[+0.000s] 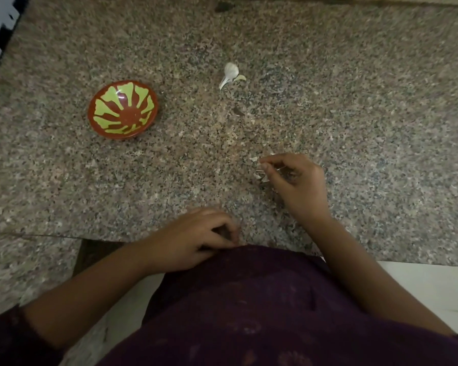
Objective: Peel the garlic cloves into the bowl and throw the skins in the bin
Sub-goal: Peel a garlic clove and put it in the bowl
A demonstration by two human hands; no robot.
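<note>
Presently: garlic peeling at a granite counter [354, 101], seen from above.
Item one, right hand [299, 180], centre right of frame: thumb and forefinger pinch thin papery garlic skins [258, 175] low over the stone, with loose flakes beside the fingertips. Item two, left hand [196, 239], lower centre at the near edge: fingers curled under; whether they hold anything cannot be told. Item three, red bowl [123, 110] with yellow-green pattern, left of centre, upright, well apart from both hands. Item four, white garlic piece [231, 72] with trailing skin, upper centre, a small pale clove [240, 78] touching its right side.
</note>
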